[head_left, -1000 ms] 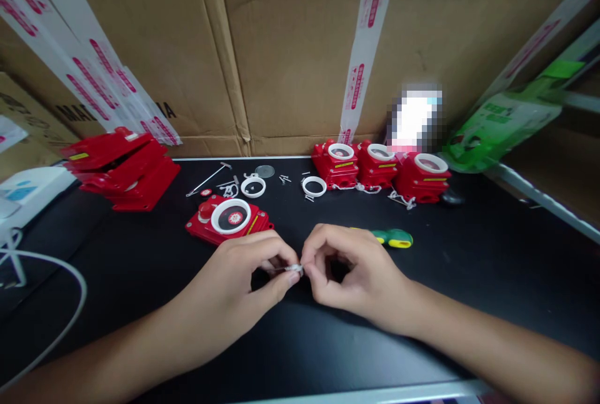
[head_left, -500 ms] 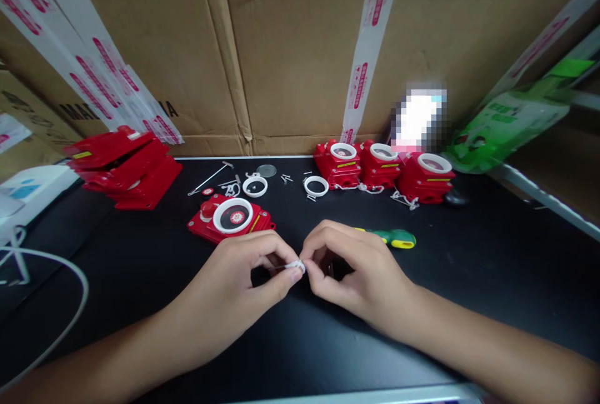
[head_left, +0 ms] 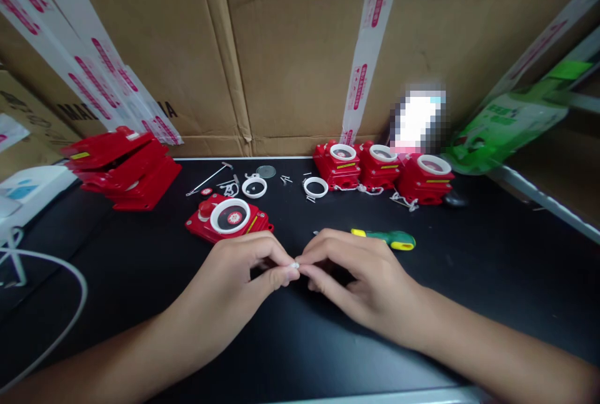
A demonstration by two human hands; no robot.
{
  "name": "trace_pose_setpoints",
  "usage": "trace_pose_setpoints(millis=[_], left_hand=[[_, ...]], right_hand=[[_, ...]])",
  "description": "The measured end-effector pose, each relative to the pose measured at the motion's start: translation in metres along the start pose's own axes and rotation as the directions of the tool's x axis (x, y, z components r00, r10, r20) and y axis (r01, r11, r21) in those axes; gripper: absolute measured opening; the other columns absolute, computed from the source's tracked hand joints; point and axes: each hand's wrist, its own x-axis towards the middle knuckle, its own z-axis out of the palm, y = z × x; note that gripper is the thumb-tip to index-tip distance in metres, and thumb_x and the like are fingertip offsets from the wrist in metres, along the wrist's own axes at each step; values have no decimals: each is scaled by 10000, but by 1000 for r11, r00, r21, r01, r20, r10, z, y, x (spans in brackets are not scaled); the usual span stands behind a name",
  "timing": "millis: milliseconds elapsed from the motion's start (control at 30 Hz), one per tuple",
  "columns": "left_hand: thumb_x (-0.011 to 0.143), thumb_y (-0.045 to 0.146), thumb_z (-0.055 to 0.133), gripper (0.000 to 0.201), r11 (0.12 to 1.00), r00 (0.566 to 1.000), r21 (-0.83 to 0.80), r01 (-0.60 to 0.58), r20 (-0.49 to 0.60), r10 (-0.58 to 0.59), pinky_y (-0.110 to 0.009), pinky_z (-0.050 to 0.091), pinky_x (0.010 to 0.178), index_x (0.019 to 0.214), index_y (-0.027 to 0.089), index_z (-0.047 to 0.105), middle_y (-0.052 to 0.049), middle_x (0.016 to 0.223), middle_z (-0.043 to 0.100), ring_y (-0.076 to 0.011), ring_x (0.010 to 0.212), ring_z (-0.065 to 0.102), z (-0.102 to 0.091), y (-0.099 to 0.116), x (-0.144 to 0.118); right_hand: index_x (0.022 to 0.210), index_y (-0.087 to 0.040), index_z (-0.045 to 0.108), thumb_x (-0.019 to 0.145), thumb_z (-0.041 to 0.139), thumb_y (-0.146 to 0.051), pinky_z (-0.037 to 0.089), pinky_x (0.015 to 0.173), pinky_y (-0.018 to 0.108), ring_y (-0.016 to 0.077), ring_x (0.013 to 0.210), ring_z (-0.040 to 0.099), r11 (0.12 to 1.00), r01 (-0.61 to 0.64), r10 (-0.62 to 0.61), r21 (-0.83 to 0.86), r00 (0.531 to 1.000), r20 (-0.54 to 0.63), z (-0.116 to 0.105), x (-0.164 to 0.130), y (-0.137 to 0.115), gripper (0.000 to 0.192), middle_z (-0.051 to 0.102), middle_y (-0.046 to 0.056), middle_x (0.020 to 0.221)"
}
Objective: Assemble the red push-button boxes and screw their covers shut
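Observation:
My left hand (head_left: 244, 276) and my right hand (head_left: 356, 272) meet fingertip to fingertip above the black table (head_left: 469, 279). Between their thumbs and forefingers they pinch one small white part (head_left: 295, 264), mostly hidden by the fingers. A red device with a white ring on top (head_left: 229, 218) lies flat just beyond my left hand. A green and yellow screwdriver (head_left: 387, 239) lies just beyond my right hand.
Three red devices (head_left: 382, 169) stand in a row at the back right. A stack of red covers (head_left: 122, 167) sits at the back left. Loose white rings (head_left: 315, 187), screws and a thin metal rod (head_left: 206, 179) lie between. Cardboard walls close the back; a white cable (head_left: 56, 291) curves at left.
My fingertips have closed tighter over the small white part, which shows less than before. Both hands stay in the same spot.

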Motion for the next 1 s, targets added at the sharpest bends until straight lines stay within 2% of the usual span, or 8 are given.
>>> trace_pose_setpoints(millis=[167, 300, 433, 600, 700, 833, 933, 1000], left_hand=[[980, 246, 705, 183, 985, 995, 144, -92, -36, 98, -200, 546, 662, 839, 271, 820, 67, 819, 821, -111, 730, 769, 1, 1, -1], [960, 204, 677, 171, 960, 980, 229, -159, -82, 182, -163, 510, 576, 856, 255, 803, 67, 789, 797, -88, 669, 753, 3, 2, -2], [950, 194, 663, 174, 943, 979, 292, -157, -78, 187, -163, 451, 486, 854, 245, 800, 54, 757, 771, -95, 632, 734, 4, 1, -3], [964, 199, 677, 158, 932, 979, 331, -147, -84, 184, -161, 495, 518, 863, 247, 787, 55, 778, 765, -96, 635, 740, 3, -2, -4], [986, 182, 678, 159, 928, 976, 333, -167, -78, 203, -154, 492, 517, 891, 261, 778, 66, 802, 765, -88, 646, 749, 3, -5, -3], [1028, 153, 693, 127, 887, 951, 382, -258, -63, 304, -164, 532, 584, 973, 258, 737, 62, 884, 747, -91, 699, 742, 3, -7, -4], [1096, 116, 626, 156, 782, 886, 484, -393, -30, 464, -218, 578, 764, 1090, 256, 694, 29, 1026, 729, -122, 848, 734, 1, -8, -5], [1127, 101, 577, 187, 697, 844, 555, -453, 15, 537, -264, 560, 814, 1095, 248, 689, 9, 1043, 704, -151, 905, 694, 0, -8, -6]], right_hand=[[970, -81, 773, 999, 713, -55, 523, 624, 215, 114, 690, 654, 990, 36, -45, -134, 997, -66, 7, -2, -3, 72, 746, 81, 847], [940, -106, 789, 974, 719, -81, 519, 598, 182, 81, 631, 639, 990, -141, 139, -24, 989, -49, 9, 1, -5, 82, 742, 43, 824], [927, -139, 797, 976, 699, -140, 521, 591, 192, 86, 634, 635, 936, -339, 337, 99, 941, 41, 8, 4, -5, 109, 733, 25, 834], [995, -164, 792, 1084, 643, -299, 512, 578, 228, 96, 616, 644, 867, -478, 461, 139, 877, 136, 3, 7, -7, 221, 707, 14, 840], [987, -169, 769, 1099, 631, -328, 505, 574, 229, 88, 592, 639, 829, -534, 508, 169, 844, 172, 1, 8, -9, 238, 681, -2, 825], [968, -170, 732, 1068, 679, -346, 497, 561, 207, 75, 578, 617, 703, -639, 595, 311, 769, 236, 3, 9, -8, 209, 656, -23, 811], [938, -170, 705, 1014, 758, -375, 494, 541, 180, 56, 554, 580, 567, -704, 651, 428, 701, 291, 4, 9, -7, 226, 640, -41, 792], [918, -166, 697, 966, 819, -411, 499, 523, 169, 53, 542, 572, 493, -728, 675, 477, 666, 318, 4, 10, -7, 277, 631, -49, 769]])
